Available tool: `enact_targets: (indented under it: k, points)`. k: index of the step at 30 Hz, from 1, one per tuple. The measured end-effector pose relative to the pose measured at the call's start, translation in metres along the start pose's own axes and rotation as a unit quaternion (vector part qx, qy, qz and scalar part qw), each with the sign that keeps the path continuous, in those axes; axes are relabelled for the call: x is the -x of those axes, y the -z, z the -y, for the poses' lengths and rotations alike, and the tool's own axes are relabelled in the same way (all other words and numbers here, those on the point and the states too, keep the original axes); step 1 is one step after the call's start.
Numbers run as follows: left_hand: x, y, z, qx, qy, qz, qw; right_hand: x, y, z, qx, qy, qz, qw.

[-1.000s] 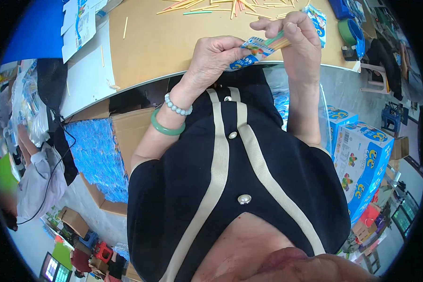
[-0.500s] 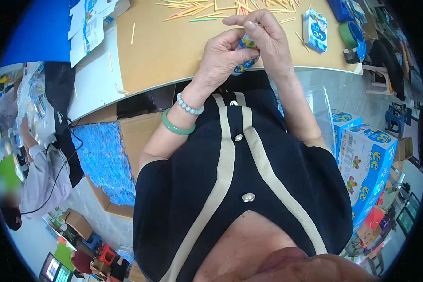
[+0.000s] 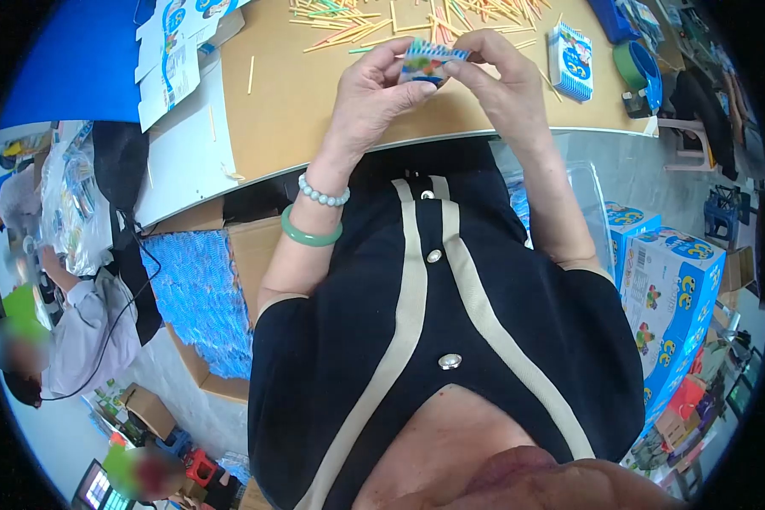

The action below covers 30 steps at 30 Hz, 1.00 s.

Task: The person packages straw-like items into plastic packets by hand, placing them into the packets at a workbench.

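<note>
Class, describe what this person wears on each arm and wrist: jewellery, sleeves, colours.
At the left hand, the wrist carries a pale round-bead bracelet and, further up, a smooth green bangle. The right hand and wrist show no jewellery. Both arms are bare below short black sleeves.

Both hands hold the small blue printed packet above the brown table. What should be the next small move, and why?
Probably the right hand should press the end of the small blue printed packet shut while the left hand steadies it. Both hands pinch it above the brown cardboard table top, and none of the thin coloured sticks juts out of it.
</note>
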<state>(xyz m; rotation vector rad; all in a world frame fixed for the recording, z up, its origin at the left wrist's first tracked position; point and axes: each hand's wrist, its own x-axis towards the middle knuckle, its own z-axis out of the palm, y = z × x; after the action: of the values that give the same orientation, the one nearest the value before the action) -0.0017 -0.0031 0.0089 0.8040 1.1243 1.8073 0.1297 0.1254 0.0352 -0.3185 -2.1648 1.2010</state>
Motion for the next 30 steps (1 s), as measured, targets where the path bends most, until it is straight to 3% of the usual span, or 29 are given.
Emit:
enact_targets:
  k: [1,4,9,11,13,15,16,18,20,23,25,27,30]
  points:
    - [-0.002,0.002,0.003,0.0,0.023,0.01,1.0,0.001,-0.001,-0.001,-0.002,0.001,-0.001,1.0]
    - [-0.005,0.007,0.013,-0.021,0.04,0.014,0.999,0.007,-0.004,-0.011,-0.034,-0.133,0.033,0.99]
    - [0.003,-0.013,0.009,-0.03,-0.007,-0.004,1.0,0.009,0.005,-0.015,-0.07,-0.166,0.068,0.981]
    - [0.002,-0.026,0.004,-0.011,-0.013,0.006,1.0,0.013,0.008,-0.012,-0.105,-0.125,0.05,0.985]
    - [0.005,-0.027,0.004,-0.126,-0.006,-0.035,0.991,0.026,0.018,-0.009,-0.119,-0.142,0.016,0.983]
    - [0.001,-0.023,0.013,-0.198,-0.019,-0.017,0.98,0.035,0.035,-0.002,0.016,-0.001,0.068,0.998]
    - [-0.003,-0.032,0.016,-0.19,0.002,0.007,0.982,0.041,0.042,-0.003,0.023,-0.028,0.05,0.998]
    - [0.0,-0.053,0.017,-0.222,-0.059,0.014,0.973,0.056,0.054,-0.004,-0.124,-0.124,0.045,0.983]
    - [0.004,-0.08,0.025,-0.24,-0.037,0.062,0.968,0.072,0.076,-0.004,-0.196,-0.171,0.026,0.965]
    - [0.005,-0.105,0.033,-0.286,-0.026,0.127,0.949,0.106,0.125,0.001,-0.042,-0.241,0.077,0.966]
    - [0.003,-0.108,0.038,-0.318,-0.03,0.173,0.932,0.157,0.153,-0.033,-0.018,-0.298,0.056,0.953]
    - [0.0,-0.107,0.043,-0.328,-0.027,0.206,0.922,0.209,0.175,-0.063,0.042,-0.423,0.085,0.901]
    - [-0.004,-0.097,0.044,-0.259,0.046,0.121,0.957,0.333,0.18,-0.143,0.143,-0.541,0.099,0.823]
